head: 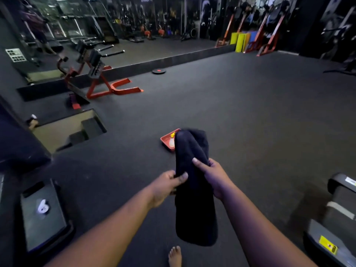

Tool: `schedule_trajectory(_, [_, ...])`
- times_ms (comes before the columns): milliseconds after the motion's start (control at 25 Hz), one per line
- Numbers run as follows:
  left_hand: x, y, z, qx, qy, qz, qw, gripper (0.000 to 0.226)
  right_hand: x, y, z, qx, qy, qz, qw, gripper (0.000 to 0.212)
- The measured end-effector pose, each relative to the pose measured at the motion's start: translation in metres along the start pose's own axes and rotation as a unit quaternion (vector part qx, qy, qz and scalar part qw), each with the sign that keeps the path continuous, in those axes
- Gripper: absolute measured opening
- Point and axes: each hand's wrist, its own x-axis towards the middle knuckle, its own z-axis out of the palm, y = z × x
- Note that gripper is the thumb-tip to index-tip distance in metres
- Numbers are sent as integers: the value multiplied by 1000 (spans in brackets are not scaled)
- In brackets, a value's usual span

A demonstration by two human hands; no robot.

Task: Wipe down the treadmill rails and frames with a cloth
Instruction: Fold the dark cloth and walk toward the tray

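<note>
Bare foot (175,256) at the bottom edge of the floor (250,112), which is dark, matte, finely speckled rubber. Just above it hangs a dark cloth (194,209), soft, thick and folded long, its rounded lower end loose over the floor and not touching it as far as can be told. Both hands grip the cloth mid-length: left hand (165,186) pinches its left edge with thumb across the front and fingers curled behind; right hand (212,176) clamps its right edge, thumb on the front. The cloth's upper end bulges up in a rounded fold. Lower left, a flat dark rectangular treadmill end (43,214) with a white "6" mark. Lower right corner, another treadmill base (335,218), grey, rounded moulded plastic, with a yellow sticker. Behind the cloth top, a shallow red rectangular tray (166,140) sits on the floor and holds a pale rounded bottle with a yellow top (172,140), partly hidden. Left of that, a rectangular recess in the floor (65,130) with pale bottom. Further left, a red tubular steel bench frame (107,83). A black disc with a red centre (159,71) lies by the mirror wall (134,26). Far right, yellow mats (239,42) upright beside red racks (269,35).
</note>
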Motion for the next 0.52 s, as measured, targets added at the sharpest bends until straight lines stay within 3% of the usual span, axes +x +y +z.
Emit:
schedule_trajectory(160, [112,-5,2,-39,62,-29,997,22,82,-2,-51,-139,10,153,978,40])
schedule_trajectory(240, [175,1,-5,-3,89,-43,995,17,127,1,-76,-167,42,194,966,41])
schedule_trajectory(320, [223,11,-8,38,116,-48,991,21,163,-4,-94,-136,112,159,971,45])
schedule_trajectory(400, [266,32,-10,28,140,-58,988,38,205,-16,-108,-85,150,106,979,46])
schedule_trajectory(520, [331,63,-22,61,94,-33,993,74,268,-37,-129,-124,91,32,988,54])
